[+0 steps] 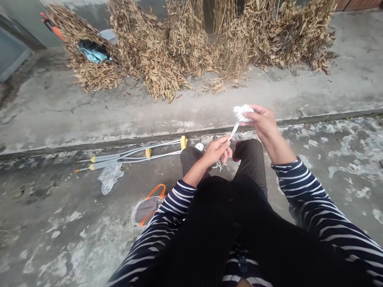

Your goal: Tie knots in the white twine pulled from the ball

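Observation:
My right hand (pixel 263 121) grips a bunched white cord bundle (pixel 243 113) between thumb and fingers, out in front of my knees. Thin dark lines cross the bundle. From it, white strands (pixel 235 129) run down and left, drawn straight, to my left hand (pixel 216 152), which pinches them between thumb and fingers. Loose white ends (pixel 220 165) hang below the left hand. Beside my left knee is a white roll (pixel 199 147), partly hidden by the leg; its kind is unclear.
A pair of metal crutches (pixel 134 153) with yellow pads lies left of my legs. Near them are a clear plastic bag (pixel 110 177) and a grey bag with orange handles (pixel 148 208). A low concrete step (pixel 125 115) crosses ahead, with dried plant bundles (pixel 182 44) against the wall.

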A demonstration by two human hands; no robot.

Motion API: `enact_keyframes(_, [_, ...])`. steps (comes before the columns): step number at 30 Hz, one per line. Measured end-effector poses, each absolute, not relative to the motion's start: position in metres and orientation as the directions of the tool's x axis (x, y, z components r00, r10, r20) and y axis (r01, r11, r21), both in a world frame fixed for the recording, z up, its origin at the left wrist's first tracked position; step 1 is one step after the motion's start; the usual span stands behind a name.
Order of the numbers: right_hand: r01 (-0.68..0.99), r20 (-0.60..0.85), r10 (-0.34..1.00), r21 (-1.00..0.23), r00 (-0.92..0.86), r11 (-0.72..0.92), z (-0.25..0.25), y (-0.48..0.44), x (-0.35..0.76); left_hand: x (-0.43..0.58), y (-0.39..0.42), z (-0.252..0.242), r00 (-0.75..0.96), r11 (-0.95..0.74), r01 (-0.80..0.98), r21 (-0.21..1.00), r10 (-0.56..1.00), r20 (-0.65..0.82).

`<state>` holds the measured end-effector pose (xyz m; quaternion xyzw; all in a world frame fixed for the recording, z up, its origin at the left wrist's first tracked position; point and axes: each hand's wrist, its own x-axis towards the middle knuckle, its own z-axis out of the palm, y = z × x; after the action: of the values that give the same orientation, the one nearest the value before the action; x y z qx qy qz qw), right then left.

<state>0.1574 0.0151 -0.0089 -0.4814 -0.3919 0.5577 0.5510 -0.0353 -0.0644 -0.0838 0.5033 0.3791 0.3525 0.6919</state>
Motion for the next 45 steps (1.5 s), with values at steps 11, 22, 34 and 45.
enact_keyframes(11, [-0.073,0.004,0.986,-0.997,-0.167,-0.008,0.041,0.007,0.146,-0.020,-0.004,-0.051,0.181,-0.096,-0.176,0.980,0.975,0.128])
enact_keyframes(22, [0.009,0.112,0.953,-0.993,-0.283,0.119,0.047,0.023,0.122,-0.031,0.010,-0.027,-0.064,-0.239,0.051,0.970,0.968,0.242])
enact_keyframes(34, [-0.066,0.260,0.934,-0.966,-0.243,0.252,0.064,0.046,0.116,-0.032,0.006,-0.028,-0.084,0.105,-0.117,0.988,0.990,-0.115])
enact_keyframes(45, [-0.090,0.236,0.889,-0.972,-0.391,0.219,0.085,0.058,0.113,-0.032,0.001,-0.022,-0.124,-0.022,-0.245,0.969,0.992,-0.009])
